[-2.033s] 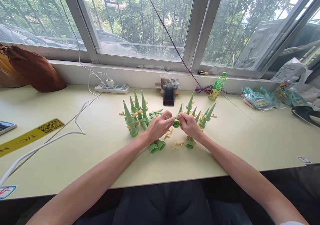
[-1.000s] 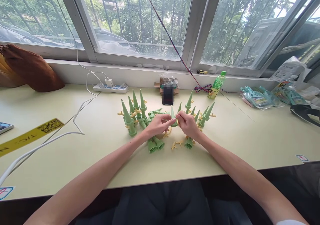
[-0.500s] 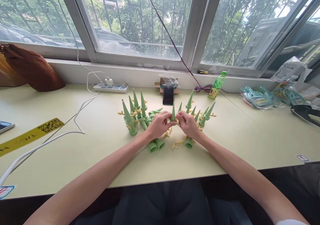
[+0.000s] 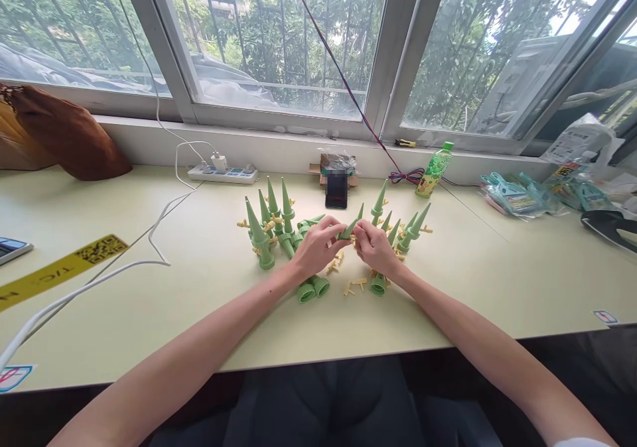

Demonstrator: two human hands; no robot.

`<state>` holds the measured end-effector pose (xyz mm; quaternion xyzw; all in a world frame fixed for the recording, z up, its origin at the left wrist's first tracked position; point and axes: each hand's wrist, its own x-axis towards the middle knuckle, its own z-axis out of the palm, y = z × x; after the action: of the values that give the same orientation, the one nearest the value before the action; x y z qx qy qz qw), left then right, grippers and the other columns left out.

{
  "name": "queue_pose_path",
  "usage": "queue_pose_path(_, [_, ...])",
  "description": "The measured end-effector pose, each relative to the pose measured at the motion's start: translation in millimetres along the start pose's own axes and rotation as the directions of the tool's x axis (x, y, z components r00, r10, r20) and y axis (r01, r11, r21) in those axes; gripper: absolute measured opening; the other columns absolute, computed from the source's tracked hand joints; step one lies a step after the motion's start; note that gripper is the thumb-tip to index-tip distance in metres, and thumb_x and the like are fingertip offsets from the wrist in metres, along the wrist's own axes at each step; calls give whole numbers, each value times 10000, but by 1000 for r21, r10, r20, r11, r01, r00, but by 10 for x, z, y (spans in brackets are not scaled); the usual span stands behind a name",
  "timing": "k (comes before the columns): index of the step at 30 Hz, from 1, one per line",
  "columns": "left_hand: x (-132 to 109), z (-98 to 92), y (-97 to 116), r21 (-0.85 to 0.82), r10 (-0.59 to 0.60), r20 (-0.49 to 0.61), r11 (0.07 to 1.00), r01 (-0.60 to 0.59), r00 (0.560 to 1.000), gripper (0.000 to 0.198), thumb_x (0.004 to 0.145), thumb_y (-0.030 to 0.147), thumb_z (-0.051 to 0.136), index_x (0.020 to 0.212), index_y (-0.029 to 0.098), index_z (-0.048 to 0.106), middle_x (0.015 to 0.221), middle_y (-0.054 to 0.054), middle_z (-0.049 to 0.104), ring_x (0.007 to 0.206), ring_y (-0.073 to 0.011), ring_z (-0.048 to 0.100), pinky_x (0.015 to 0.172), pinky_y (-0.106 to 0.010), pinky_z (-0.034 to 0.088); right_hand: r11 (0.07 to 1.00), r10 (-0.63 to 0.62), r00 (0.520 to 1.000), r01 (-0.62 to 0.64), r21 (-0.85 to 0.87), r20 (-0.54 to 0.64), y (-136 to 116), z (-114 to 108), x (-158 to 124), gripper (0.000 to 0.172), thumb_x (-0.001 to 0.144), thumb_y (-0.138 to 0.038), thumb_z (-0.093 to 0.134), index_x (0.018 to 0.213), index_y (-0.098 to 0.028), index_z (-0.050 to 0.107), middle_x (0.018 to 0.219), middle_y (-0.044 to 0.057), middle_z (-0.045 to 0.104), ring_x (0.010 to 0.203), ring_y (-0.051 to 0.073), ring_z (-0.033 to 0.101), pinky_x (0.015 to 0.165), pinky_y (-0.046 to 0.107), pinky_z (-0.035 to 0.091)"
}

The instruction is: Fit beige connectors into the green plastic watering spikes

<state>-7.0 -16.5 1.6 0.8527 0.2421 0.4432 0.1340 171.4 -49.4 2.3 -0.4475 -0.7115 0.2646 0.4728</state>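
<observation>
My left hand (image 4: 314, 248) and my right hand (image 4: 374, 247) meet over the middle of the pale table (image 4: 199, 314), both pinched on one green cone spike (image 4: 348, 229) whose tip points up and to the right. Several more green cone spikes stand upright to the left (image 4: 271, 225) and to the right (image 4: 411, 229). Two green spikes lie on their sides below my left hand (image 4: 312, 288), and another lies under my right hand (image 4: 377, 284). Small yellow connector pieces (image 4: 354, 285) are scattered between them.
A dark phone (image 4: 336, 190) leans at the back by the window sill. A white power strip (image 4: 223, 174) with a cable lies back left, a green bottle (image 4: 432, 171) back right, packets (image 4: 517, 197) far right, a brown bag (image 4: 70, 143) far left, yellow tape (image 4: 62, 271) near left.
The cone spike in my hands has been turned: its open base faced me, then its tip stood straight up, and now the tip leans to the right. Both hands stayed in place.
</observation>
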Motion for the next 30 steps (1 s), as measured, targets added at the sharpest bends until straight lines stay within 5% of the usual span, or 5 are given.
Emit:
queue_pose_path(10, [-18,3,-2,141,102,-3,985,-101,995,196,961,278,503,1097,205,624,1010,-58,566,635,-79,548,570,-217,444,893,153,979,-195,406,132,-31,26,4,319,952,-483,472,764,-236,399,428,-107,370,306,80,309,325,216,284])
queue_pose_path(22, [-17,33,79,125,-85,49,989,78,995,275,951,201,493,1218,212,556,1102,-68,653,830,-157,642,706,-274,534,788,193,966,-256,560,171,57,36,44,345,897,-533,558,815,-210,473,420,-96,434,312,79,378,329,200,303])
queue_pose_path(30, [13,43,3,-154,-274,-36,952,265,961,242,925,281,555,1132,177,621,1046,-60,697,741,-144,685,615,-272,598,716,228,944,-328,616,238,32,11,63,361,848,-530,626,923,-190,531,494,-54,547,369,82,429,340,188,307])
